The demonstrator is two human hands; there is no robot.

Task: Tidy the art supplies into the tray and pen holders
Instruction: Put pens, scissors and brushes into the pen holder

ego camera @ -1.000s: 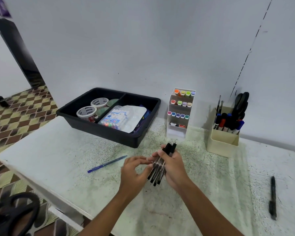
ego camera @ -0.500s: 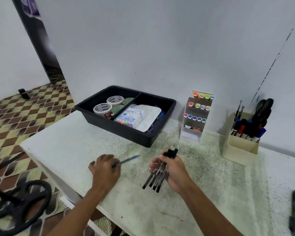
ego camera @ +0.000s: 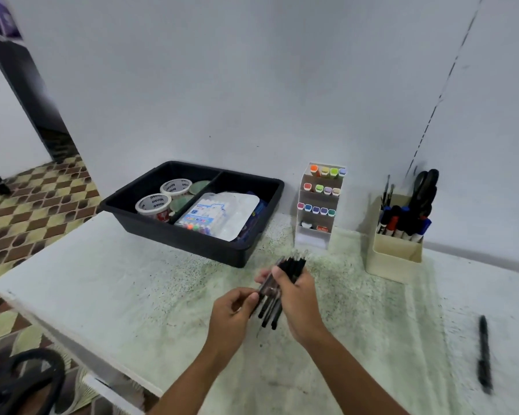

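My right hand [ego camera: 297, 304] grips a bundle of black pens [ego camera: 288, 269] above the table's middle, caps pointing away from me. My left hand [ego camera: 228, 316] is at the bundle's lower left and pinches a thin blue pen against it; that pen is mostly hidden. The black tray [ego camera: 192, 245] stands at the back left with tape rolls [ego camera: 153, 203] and a marker pack [ego camera: 219, 214] inside. A white tiered marker rack [ego camera: 318, 235] stands beside it. The beige pen holder [ego camera: 393, 256], at the back right, holds markers and scissors. A single black pen [ego camera: 484, 354] lies at the far right.
The white table [ego camera: 102, 280] ends in an edge at the left and near left, with patterned floor below. A grey wall runs right behind the tray and holders. A dark object [ego camera: 18, 381] sits on the floor at lower left.
My left hand has lifted the blue pen off the table and come back right to the bundle. The right hand still grips the black pens. The view has swung slightly right.
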